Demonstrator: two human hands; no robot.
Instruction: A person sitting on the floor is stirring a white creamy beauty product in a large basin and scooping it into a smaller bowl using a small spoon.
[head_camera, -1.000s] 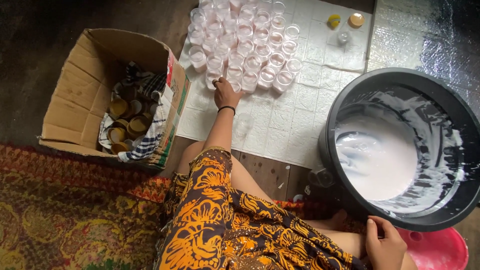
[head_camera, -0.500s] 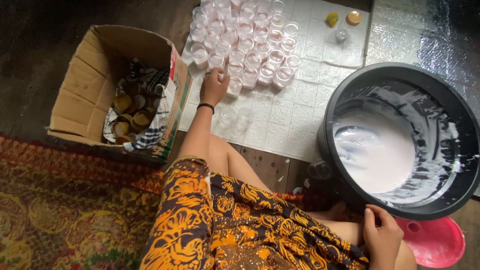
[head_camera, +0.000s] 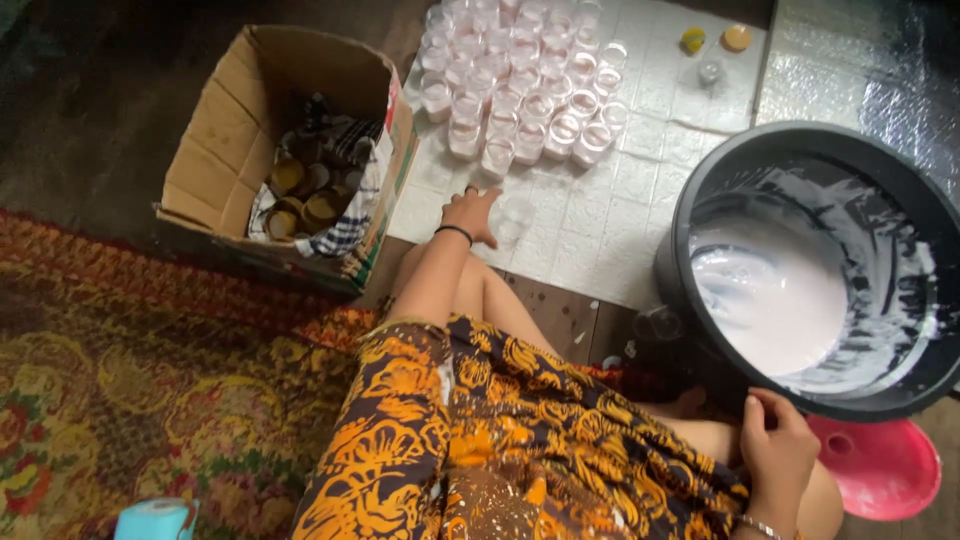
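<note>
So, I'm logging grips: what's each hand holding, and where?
Left hand touches a clear cup's side; a grip cannot be told. Right hand holds nothing.
</note>
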